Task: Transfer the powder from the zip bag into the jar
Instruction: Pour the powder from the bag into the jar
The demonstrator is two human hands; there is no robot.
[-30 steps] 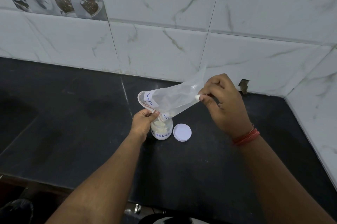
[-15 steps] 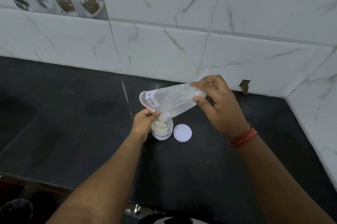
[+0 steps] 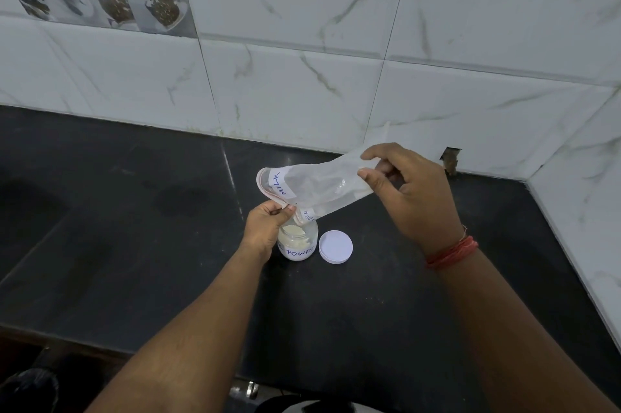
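Note:
A clear zip bag [image 3: 316, 185] with a white "MILK" label is held tilted, its open mouth down over a small glass jar [image 3: 299, 241]. The jar stands open on the black counter, holds pale powder and carries a "POWDER" label. My left hand [image 3: 265, 226] pinches the bag's mouth edge right at the jar's rim. The raised bottom end of the bag is pinched by my right hand [image 3: 408, 192], up and to the right. The bag looks nearly empty of powder.
The jar's white lid [image 3: 335, 246] lies flat on the black counter [image 3: 151, 244] just right of the jar. White marble-tiled walls [image 3: 302, 76] close the back and the right side. The counter's front edge runs below my forearms.
My right hand shifted its pinch on the bag's bottom end and the fingers spread slightly. The bag's upper end sank a little. The left hand and jar stayed in place.

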